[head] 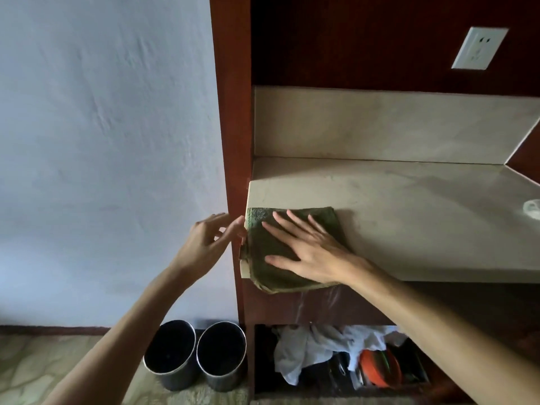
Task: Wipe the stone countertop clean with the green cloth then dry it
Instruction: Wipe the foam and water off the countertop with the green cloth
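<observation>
Green cloth [274, 252], half hidden under the flat, spread right hand [306, 252]; left hand [210, 238] loosely open.

countertop [409, 223]: pale stone, smooth, soft sheen | cloth [268, 258]: green terry, matt, nubby, woven patterned border | cabinet [230, 112]: reddish-brown wood, smooth, satin | wall [102, 141]: painted plaster, matt, lightly rough | bins [195, 355]: metal, dull shine, dark inside | socket [479, 48]: white plastic, glossy | rags [309, 349]: white crumpled fabric

Green cloth [292, 247], perhaps patterned; beige countertop [409, 217].
</observation>
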